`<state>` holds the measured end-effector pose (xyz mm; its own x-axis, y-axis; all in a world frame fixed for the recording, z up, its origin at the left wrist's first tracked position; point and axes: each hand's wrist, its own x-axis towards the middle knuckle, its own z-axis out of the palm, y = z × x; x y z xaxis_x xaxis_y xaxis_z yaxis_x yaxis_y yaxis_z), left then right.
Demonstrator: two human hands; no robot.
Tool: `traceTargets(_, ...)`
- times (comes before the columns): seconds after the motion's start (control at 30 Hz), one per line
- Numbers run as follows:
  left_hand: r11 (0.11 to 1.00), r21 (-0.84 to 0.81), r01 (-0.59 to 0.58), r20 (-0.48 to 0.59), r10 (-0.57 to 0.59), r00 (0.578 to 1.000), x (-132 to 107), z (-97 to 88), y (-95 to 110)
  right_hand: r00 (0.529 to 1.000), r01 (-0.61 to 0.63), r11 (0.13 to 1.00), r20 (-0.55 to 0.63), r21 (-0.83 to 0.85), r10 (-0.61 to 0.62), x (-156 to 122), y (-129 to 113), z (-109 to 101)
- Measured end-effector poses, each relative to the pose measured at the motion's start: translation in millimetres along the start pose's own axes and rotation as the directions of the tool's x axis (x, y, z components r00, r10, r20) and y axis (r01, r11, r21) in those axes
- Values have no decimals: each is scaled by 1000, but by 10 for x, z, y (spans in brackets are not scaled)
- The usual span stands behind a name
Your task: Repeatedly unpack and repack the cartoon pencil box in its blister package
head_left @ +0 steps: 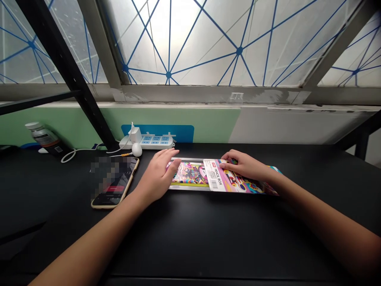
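A colourful pencil box (190, 173) lies on the black desk, its left part showing a cartoon print with silvery edges. Over its right part sits a bright printed card sleeve (235, 182) with a white strip reading "PENCIL BOX". My left hand (159, 172) is at the box's left end, thumb and fingers apart; whether it touches the box I cannot tell. Bent over the far edge of the sleeve, my right hand (242, 165) grips it, with the thumb on top near the white strip. The right fingertips are partly hidden.
A phone (114, 182) in a pale case lies left of my left hand. Behind it are a white power strip (154, 141), cables and a round white object (137, 149). A bottle (44, 137) leans at the far left. A black metal post (71, 75) rises near the window.
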<state>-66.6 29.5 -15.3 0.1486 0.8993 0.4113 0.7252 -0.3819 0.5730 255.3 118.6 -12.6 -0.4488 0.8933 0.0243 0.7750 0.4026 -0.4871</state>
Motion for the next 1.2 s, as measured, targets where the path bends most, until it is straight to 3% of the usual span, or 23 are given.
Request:
traceTargets(0.17, 971, -211, 109, 30, -105, 994, -60, 40, 104, 999, 31, 999, 32, -17, -30, -11, 20, -78)
traceTargets(0.3, 940, -318, 127, 7, -131, 991, -65, 36, 134, 998, 38, 999, 43, -28, -37, 57, -128, -48)
traceTargets(0.4, 881, -458, 115, -42, -151, 988, -62, 21, 108, 992, 102, 994, 79, -46, -99, 187, -393, 69)
traceTargets(0.63, 721, -689, 73, -151, -242, 958, -22, 33, 60, 960, 253, 965, 141, -75, -240, 640, -1261, 525)
traceTargets(0.77, 642, -760, 104, -134, -310, 941, 27, 64, 4, 948, 306, 947, 129, -104, -292, 714, -1496, 630)
traceTargets(0.87, 698, -703, 138, -168, -351, 921, 57, 52, -42, 957, 288, 950, 76, -120, -280, 582, -1358, 538)
traceTargets(0.97, 711, -673, 204, -162, -411, 897, 87, 22, -78, 980, 198, 975, -18, -102, -200, 352, -895, 327)
traceTargets(1.1, 561, -794, 233, -88, -486, 870, 121, 27, -97, 985, -6, 997, -172, 80, 20, 68, -111, 69)
traceTargets(1.2, 444, -874, 198, -54, -493, 868, 118, 74, -77, 947, -135, 920, -225, 369, 230, -47, 149, 64)
